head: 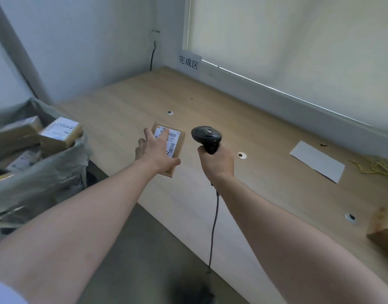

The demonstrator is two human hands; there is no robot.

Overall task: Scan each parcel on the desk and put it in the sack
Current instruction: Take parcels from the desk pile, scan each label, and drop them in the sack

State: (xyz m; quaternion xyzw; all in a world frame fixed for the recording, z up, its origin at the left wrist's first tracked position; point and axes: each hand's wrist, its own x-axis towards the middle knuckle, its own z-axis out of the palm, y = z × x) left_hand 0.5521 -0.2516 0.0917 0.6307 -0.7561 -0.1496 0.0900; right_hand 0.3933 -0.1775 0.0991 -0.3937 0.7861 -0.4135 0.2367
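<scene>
Our left hand (154, 148) gripped the parcel (170, 148) near the tabletop's (265, 132) left edge, and our right hand (217, 162) was wrapped round the scanner (207, 137). With fingers lying across the label (171, 140), we judged the scan might fail. The sack (46, 172) beside that edge looked full, so the parcel might slide out.

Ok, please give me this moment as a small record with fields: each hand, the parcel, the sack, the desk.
left hand: grips small brown cardboard parcel, label facing up
right hand: grips black corded handheld scanner, beside the parcel
sack: grey-green plastic sack, left of desk, open, cardboard boxes inside
desk: light wooden desk; white paper sheet lies on it
</scene>
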